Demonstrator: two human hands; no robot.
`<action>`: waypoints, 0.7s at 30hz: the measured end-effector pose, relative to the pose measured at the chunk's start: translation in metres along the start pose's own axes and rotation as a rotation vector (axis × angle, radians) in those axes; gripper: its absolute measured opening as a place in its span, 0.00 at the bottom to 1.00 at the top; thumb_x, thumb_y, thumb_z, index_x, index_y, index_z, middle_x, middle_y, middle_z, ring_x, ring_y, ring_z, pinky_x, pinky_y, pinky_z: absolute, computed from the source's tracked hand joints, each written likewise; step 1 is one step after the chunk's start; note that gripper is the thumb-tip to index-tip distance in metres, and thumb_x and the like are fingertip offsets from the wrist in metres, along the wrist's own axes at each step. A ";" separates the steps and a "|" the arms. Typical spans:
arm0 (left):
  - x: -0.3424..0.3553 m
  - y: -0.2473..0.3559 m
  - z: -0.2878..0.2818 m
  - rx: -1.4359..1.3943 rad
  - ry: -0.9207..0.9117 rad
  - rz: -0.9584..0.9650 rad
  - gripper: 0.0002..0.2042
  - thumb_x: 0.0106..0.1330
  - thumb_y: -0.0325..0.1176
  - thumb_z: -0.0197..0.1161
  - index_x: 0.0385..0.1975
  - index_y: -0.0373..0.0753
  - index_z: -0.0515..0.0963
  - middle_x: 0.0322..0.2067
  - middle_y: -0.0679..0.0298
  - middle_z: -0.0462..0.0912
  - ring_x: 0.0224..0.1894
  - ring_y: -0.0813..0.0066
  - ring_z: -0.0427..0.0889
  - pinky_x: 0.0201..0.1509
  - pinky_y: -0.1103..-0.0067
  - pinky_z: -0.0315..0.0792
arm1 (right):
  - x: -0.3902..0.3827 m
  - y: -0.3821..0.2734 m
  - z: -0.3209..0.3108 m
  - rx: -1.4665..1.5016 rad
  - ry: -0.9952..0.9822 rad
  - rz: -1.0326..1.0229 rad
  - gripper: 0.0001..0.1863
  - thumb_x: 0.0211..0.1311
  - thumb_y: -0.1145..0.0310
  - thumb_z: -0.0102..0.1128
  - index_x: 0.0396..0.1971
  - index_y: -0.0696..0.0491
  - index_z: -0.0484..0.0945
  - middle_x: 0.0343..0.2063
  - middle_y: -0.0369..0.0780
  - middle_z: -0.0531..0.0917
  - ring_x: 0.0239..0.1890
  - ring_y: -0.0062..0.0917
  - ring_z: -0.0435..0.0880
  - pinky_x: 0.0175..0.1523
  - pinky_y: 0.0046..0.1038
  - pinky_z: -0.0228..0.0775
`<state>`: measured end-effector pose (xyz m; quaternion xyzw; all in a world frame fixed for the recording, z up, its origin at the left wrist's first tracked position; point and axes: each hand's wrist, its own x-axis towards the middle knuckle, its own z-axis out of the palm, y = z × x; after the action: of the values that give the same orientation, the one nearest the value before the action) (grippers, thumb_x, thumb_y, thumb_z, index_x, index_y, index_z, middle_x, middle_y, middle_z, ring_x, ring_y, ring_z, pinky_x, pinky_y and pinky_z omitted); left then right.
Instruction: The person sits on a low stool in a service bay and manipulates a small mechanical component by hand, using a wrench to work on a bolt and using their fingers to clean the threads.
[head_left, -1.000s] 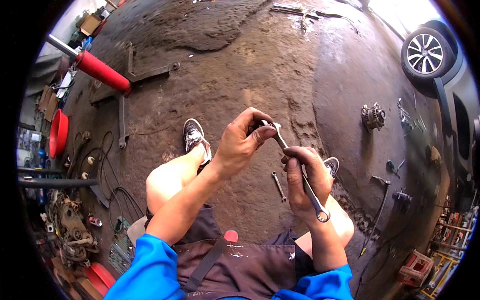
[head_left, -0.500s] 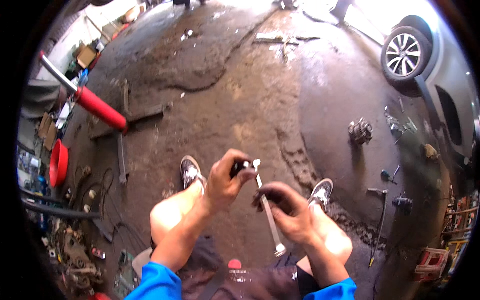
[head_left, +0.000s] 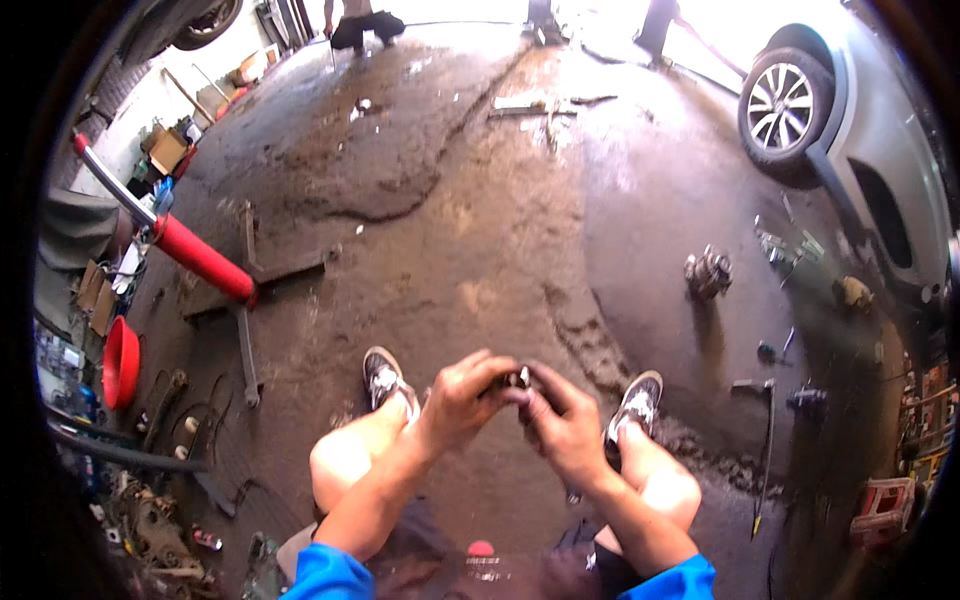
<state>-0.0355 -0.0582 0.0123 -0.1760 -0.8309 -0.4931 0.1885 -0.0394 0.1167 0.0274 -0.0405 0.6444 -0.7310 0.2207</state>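
My left hand point(head_left: 462, 402) and my right hand point(head_left: 568, 425) meet in front of me, between my knees. Pinched in the left fingers is a small dark part with a bright metal bit point(head_left: 518, 379), largely covered by the fingertips. The right hand is closed, its thumb and fingertips against that same part. Below the right palm shows a small metal end of a wrench point(head_left: 573, 496); the rest of its shaft is hidden behind the hand.
An alternator-like part point(head_left: 708, 273) lies on the floor to the right, near a silver car point(head_left: 880, 170). Closer are a long-handled ratchet point(head_left: 768, 440) and a red stand point(head_left: 882, 510). To the left are a red cylinder on a stand point(head_left: 205, 258) and a red basin point(head_left: 121, 362). A person crouches far off.
My right hand has moved up and in to meet the left at the small part. The wrench, seen lengthwise before, is now mostly hidden. The view has tilted up slightly.
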 end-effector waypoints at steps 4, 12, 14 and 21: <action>-0.006 -0.008 0.000 0.127 -0.029 0.030 0.23 0.51 0.29 0.72 0.49 0.37 0.79 0.26 0.58 0.78 0.26 0.65 0.80 0.28 0.75 0.72 | 0.002 -0.002 -0.006 -0.019 -0.035 0.025 0.20 0.68 0.70 0.56 0.59 0.57 0.71 0.23 0.31 0.76 0.21 0.11 0.70 0.25 0.17 0.63; 0.000 0.002 0.001 0.069 -0.154 -0.038 0.26 0.54 0.23 0.68 0.56 0.40 0.76 0.30 0.57 0.80 0.33 0.64 0.82 0.35 0.74 0.76 | 0.004 -0.018 -0.020 0.201 -0.106 0.235 0.20 0.69 0.70 0.54 0.60 0.56 0.71 0.24 0.31 0.75 0.19 0.11 0.67 0.21 0.16 0.59; 0.000 -0.001 0.003 0.002 -0.156 -0.054 0.25 0.56 0.22 0.67 0.56 0.41 0.75 0.34 0.55 0.82 0.36 0.62 0.83 0.37 0.73 0.77 | 0.003 -0.015 -0.019 0.237 -0.097 0.229 0.20 0.69 0.70 0.53 0.60 0.55 0.71 0.25 0.32 0.75 0.18 0.11 0.66 0.20 0.16 0.58; 0.001 -0.013 0.000 -0.036 -0.215 -0.126 0.24 0.58 0.23 0.65 0.57 0.40 0.75 0.40 0.54 0.84 0.42 0.64 0.84 0.44 0.75 0.77 | 0.004 -0.009 -0.013 0.291 -0.060 0.245 0.19 0.69 0.71 0.52 0.59 0.55 0.72 0.23 0.32 0.74 0.17 0.11 0.66 0.18 0.16 0.57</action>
<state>-0.0424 -0.0636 0.0028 -0.1784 -0.8467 -0.4972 0.0638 -0.0496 0.1276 0.0326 0.0488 0.5253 -0.7825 0.3308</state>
